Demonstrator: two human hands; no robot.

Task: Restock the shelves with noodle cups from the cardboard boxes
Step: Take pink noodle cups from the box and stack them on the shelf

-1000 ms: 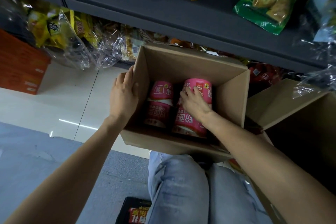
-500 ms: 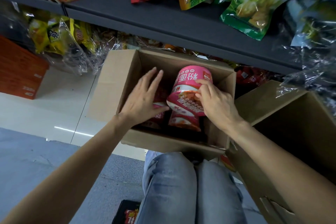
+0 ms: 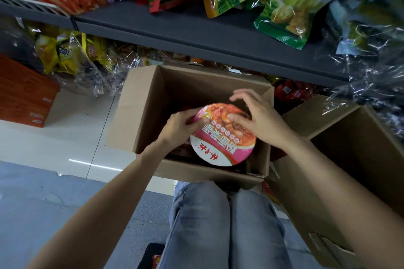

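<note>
Cup: one noodle cup (image 3: pixel 222 137) is sitting above the open box, its round lid facing the camera; the lid is pink and white with a food photo and large Chinese characters seen upside down, not legible.
Left hand: the left hand (image 3: pixel 179 125) is grasping the cup's left rim, fingers curled over the lid edge.
Right hand: the right hand (image 3: pixel 255 120) is clasping the cup's far right rim, thumb lying on the lid, fingers arched over the edge.
Box: one open cardboard box (image 3: pixel 142 102) is standing on the floor, flaps up; dark red packaging is showing beneath the cup, count unclear.
Second box: a second box (image 3: pixel 341 155) is standing just to the right, touching the first.
Shelf: a grey shelf (image 3: pixel 175 28) is overhanging the box's far wall; snack bags are lying on it, brands unreadable.
Floor: pale tile is lying open left of the box.
Knees: two jeans-clad knees (image 3: pixel 223 220) are pressing against the box's near wall.
</note>
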